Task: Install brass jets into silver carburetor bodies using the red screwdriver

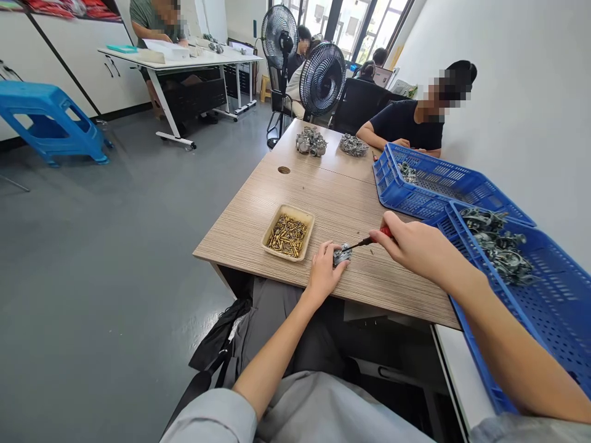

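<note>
The fingers of the left hand (324, 275) are closed around a small die-cast metal part (342, 254), steadying it just above the desk's front edge, with its grey, knobbly body showing beyond the fingertips. The fingers of the right hand (410, 243) are pinched closed on a slim screwdriver (364, 242), whose glossy red handle sits in the grip while its thin steel shaft angles toward 9 o'clock, leading into the part; the exact contact at the tip is too small to tell. At 10 o'clock from the hands, a shallow beige tray (295, 212) holds a dense scatter of loose brass cylinders (287, 235), placed within easy reach of both hands. At 2 to 3 o'clock, a perforated blue plastic crate (549, 295) holds a tangle of rough grey castings (498, 246), overlapping a second crate (429, 178) with a smaller cluster (409, 173). At 12 o'clock, the striped wood-laminate desk (332, 206) carries a group of bulkier metal assemblies (311, 141) and a heap of shiny metal pieces (354, 145). Beyond the crates, a co-worker (406, 126) sits at 1 o'clock.
</note>
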The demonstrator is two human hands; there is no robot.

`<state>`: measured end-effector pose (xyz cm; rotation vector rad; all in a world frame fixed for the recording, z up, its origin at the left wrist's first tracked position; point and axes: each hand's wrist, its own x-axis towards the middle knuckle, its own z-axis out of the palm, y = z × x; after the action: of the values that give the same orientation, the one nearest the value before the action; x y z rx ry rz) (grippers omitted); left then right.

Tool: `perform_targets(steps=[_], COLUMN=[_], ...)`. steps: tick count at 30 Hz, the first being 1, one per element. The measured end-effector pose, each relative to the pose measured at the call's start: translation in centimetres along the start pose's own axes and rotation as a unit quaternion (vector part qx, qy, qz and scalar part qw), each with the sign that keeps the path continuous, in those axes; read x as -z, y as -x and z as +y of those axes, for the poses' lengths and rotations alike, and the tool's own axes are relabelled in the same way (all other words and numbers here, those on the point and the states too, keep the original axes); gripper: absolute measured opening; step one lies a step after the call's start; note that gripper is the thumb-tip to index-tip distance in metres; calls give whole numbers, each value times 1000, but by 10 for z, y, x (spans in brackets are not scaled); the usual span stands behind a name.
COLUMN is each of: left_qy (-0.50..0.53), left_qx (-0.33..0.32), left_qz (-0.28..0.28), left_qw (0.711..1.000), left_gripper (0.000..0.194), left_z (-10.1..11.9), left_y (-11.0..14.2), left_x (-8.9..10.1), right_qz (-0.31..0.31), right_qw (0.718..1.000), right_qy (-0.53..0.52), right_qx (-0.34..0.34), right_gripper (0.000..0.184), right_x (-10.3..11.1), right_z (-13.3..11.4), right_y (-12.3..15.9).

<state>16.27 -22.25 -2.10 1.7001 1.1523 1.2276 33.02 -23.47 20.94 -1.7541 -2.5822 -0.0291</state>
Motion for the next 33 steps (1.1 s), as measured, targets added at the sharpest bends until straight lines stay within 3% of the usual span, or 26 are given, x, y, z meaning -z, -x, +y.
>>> perform_targets(steps=[3,6,10,13,16,20,23,27,30,33], left_qy=[1,1,2,2,0,-2,-2,-1,-2,-4], left_qx=[-1,-3,-3,-3,-1,-2,-2,-2,-1,0], left_qz=[2,2,5,6,5,5,2,2,1,2], left_qw=[1000,1000,1000,1000,1000,1000,1000,1000,1000,1000], left_gripper=[33,32,32,32,32,32,32,32,32,33], left_z=[0,0,-1,-2,-2,-1,0,0,-1,-2], left_y=[0,0,0,0,0,0,0,0,0,0], left_x=[0,0,-1,-1,-1,0,1,1,1,0], right_qz=[-23,-13,-33,-12,-26,-2,-14,-2,-34,-14], right_qw=[997,999,997,1000,998,1000,998,1000,996,1000], right_qy=[-52,-31,-55,-24,-54,-5,-37,-8,-65,-28], right_qx=[46,1,37,1,36,-5,43,-8,48,-1], right_gripper=[23,24,21,24,22,26,24,28,22,24], right_x=[0,1,2,2,1,-1,-2,-1,1,0], right_z=[1,3,4,4,5,4,4,5,7,6], right_y=[0,1,2,2,2,1,-1,-2,-1,1])
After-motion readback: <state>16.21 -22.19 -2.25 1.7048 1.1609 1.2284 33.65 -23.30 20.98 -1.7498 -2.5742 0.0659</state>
